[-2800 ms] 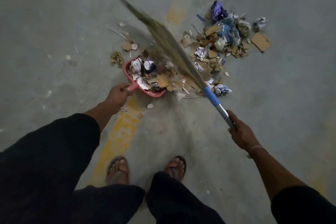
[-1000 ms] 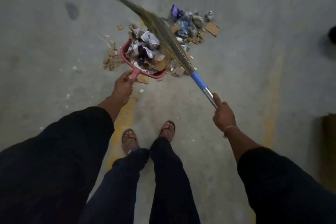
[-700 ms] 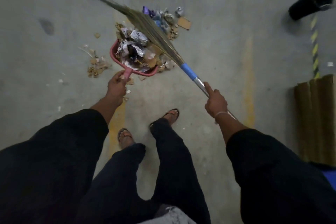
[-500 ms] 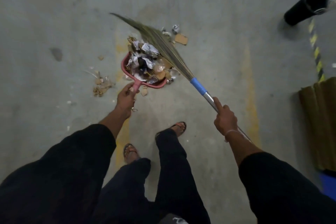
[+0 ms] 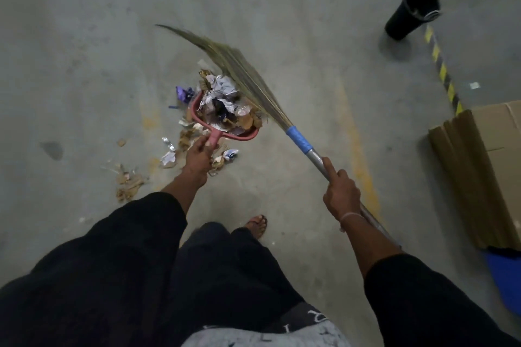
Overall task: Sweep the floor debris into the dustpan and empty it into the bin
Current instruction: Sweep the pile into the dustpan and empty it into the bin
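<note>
**Loaded pan lifted; carry to bin under way**

Compared with the view half a second earlier, the dustpan (image 5: 225, 124) is seen raised off the floor (image 5: 84, 51) and drawn nearer the body, and the view is turned right, so that the bin (image 5: 410, 13) is shown closer and more fully. The sweeping stroke is judged finished for this load; the emptying step is judged begun but not completed, since the bin is still well apart from the pan.

The pan is heaped with paper and cardboard debris (image 5: 222, 101). Its handle is gripped by the left hand (image 5: 198, 159), fingers curled round it. The broom (image 5: 245, 79) is gripped on its metal shaft by the right hand (image 5: 341, 191), fingers wrapped; its bristles are laid across the top right of the load, apparently as a retainer.

Scraps (image 5: 129, 183) are left on the floor to the left of the pan and beneath it, so a further pass is judged necessary. A flattened carton (image 5: 479, 172) lies at the right edge, between the person and the bin's side of the floor.
</note>
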